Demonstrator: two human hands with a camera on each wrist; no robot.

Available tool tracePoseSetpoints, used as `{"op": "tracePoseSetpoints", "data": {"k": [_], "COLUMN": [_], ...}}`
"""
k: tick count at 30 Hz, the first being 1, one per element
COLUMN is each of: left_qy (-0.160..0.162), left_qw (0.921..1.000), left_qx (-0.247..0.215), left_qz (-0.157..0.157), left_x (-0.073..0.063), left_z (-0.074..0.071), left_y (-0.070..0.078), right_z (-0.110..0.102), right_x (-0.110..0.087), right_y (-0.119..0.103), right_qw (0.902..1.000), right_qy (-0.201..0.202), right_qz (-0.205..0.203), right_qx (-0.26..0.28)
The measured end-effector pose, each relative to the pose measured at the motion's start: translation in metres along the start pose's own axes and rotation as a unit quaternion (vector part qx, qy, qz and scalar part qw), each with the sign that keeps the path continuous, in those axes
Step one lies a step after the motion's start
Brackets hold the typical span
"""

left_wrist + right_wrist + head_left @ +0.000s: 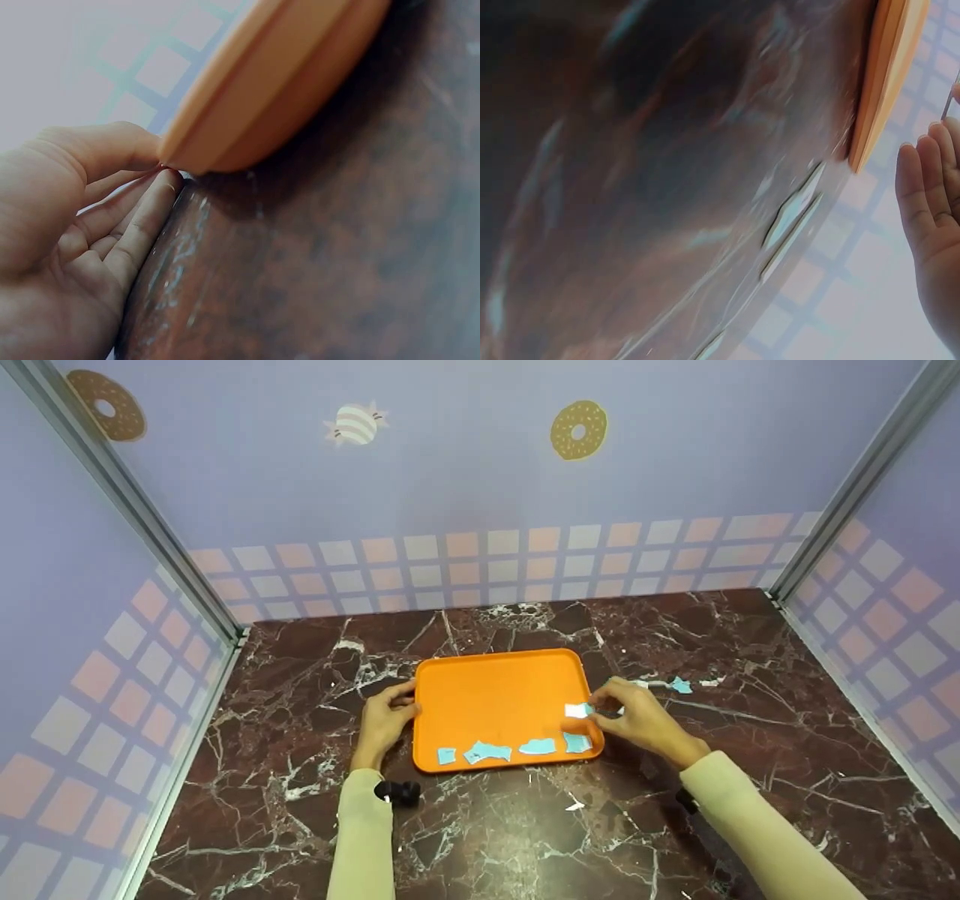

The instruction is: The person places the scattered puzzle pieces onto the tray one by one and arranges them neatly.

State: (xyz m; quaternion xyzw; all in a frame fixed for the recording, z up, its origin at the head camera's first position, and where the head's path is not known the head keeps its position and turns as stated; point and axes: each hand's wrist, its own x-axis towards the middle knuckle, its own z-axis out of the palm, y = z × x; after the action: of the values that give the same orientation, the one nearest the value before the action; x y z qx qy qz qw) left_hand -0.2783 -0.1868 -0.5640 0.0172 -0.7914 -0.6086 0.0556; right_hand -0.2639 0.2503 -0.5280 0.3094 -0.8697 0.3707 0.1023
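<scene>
An orange tray (495,682) lies on the dark marbled table. At its left edge, my left hand (382,727) holds the rim, with the thumb against the side and fingers low beside it in the left wrist view. Over the tray's right side, my right hand (641,720) pinches a small white and light-blue paper scrap (576,710) between thumb and fingertips. Torn light-blue pieces line the tray's near edge: a small square piece (446,755), a long jagged piece (487,752), a curved piece (538,746) and a corner piece (577,742).
Right of the tray lie a blue scrap (681,685) and a white scrap (711,682); more flat scraps (793,206) show in the right wrist view. A white bit (575,802) lies in front of the tray. Patterned walls (480,472) enclose the table's back and sides.
</scene>
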Motion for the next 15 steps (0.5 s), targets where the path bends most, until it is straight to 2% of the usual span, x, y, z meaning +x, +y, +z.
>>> {"op": "tracePoseSetpoints", "data": {"k": [7, 15], "left_qy": [0.004, 0.004], "left_qw": [1.0000, 0.9998], "left_qx": [0.001, 0.004], "left_qz": [0.002, 0.017], "left_x": [0.001, 0.000], "left_z": [0.000, 0.000], "left_y": [0.000, -0.001], "right_z": [0.013, 0.032], "right_x": [0.012, 0.025], "right_y": [-0.012, -0.024], "right_qw": [0.9996, 0.9988], "right_qy": [-0.021, -0.037], "right_qz": [0.011, 0.002], "right_qx": [0.016, 0.031]}}
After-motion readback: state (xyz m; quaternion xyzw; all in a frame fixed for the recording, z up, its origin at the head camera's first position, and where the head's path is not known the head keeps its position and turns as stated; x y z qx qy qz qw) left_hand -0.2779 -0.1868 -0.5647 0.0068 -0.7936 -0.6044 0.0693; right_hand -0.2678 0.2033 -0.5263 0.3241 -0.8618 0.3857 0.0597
